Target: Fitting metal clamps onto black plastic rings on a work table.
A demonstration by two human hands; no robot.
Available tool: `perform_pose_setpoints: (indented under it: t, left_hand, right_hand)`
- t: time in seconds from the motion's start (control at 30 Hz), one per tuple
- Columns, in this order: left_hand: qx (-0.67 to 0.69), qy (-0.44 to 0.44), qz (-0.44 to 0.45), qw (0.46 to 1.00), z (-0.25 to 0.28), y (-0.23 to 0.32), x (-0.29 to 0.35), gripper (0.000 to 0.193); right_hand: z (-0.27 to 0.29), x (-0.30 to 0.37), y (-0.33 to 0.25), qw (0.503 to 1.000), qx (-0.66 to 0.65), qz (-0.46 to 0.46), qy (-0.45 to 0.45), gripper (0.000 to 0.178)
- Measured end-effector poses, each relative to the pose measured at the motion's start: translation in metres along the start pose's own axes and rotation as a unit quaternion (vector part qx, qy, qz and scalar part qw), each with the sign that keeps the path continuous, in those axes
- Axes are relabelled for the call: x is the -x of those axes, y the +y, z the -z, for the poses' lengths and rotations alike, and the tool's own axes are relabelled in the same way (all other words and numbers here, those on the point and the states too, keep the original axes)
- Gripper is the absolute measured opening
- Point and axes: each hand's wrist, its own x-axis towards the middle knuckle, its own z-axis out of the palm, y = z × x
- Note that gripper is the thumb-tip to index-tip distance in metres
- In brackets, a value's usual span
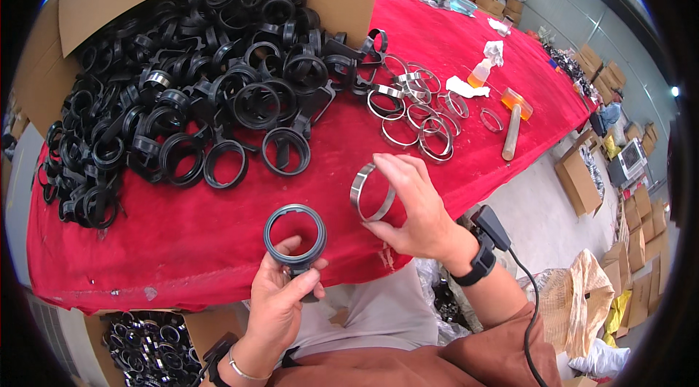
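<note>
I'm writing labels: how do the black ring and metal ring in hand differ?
The black ring has a thick rim; the metal ring is a thin, shiny band. The black ring has a stem, held in the left hand; the metal ring shows none, and the right hand holds its edge. Both are open hoops.

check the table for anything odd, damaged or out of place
The red cloth has a pale, worn-looking patch at its near edge, below the right hand in the picture; stain or tear, I cannot tell. One metal ring lies apart from the cluster of rings, beside the hammer.
</note>
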Motion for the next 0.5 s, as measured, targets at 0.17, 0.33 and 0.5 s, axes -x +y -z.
perform_pose_setpoints:
  t: [0.17, 0.33, 0.5]
  left_hand:
    - [0.007, -0.009, -0.017, 1.000, -0.022, 0.002, -0.015, 0.056]
    - [0.021, -0.046, -0.075, 0.996, -0.030, -0.005, -0.031, 0.057]
    - [0.037, -0.061, -0.083, 0.994, -0.022, -0.002, -0.037, 0.053]
  right_hand:
    - [-0.007, 0.010, -0.015, 0.994, 0.037, 0.083, 0.057, 0.082]
    - [-0.016, 0.013, -0.022, 0.984, 0.072, 0.122, 0.105, 0.065]
    - [-0.017, 0.016, -0.023, 0.977, 0.135, 0.149, 0.073, 0.053]
